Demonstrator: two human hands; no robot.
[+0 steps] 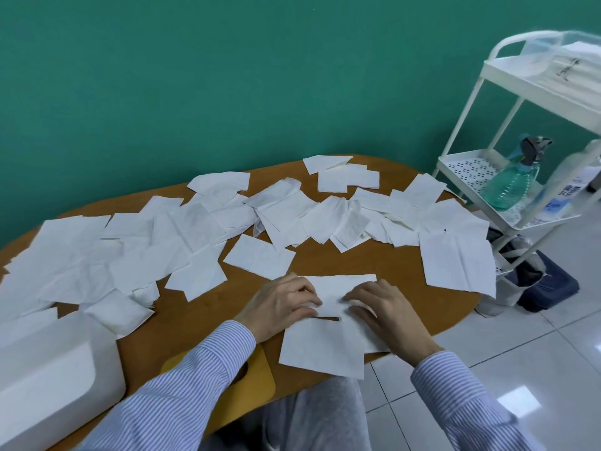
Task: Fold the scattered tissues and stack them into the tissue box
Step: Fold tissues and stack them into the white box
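Many white tissues [182,236] lie scattered over the wooden table [195,314]. At the near edge, my left hand [283,304] and my right hand [387,312] meet on one tissue [340,286], and the curled fingertips of each pinch its near edge. Just below it a second flat tissue [320,348] sticks out over the table's edge. The white tissue box [55,375] stands at the lower left, its top open, with tissue visible inside. Both arms wear striped sleeves.
A yellow lid-like piece [260,379] lies at the table's near edge under my left forearm. A white trolley [507,177] with a green spray bottle [514,182] stands to the right, bags on the floor beneath it. A green wall runs behind the table.
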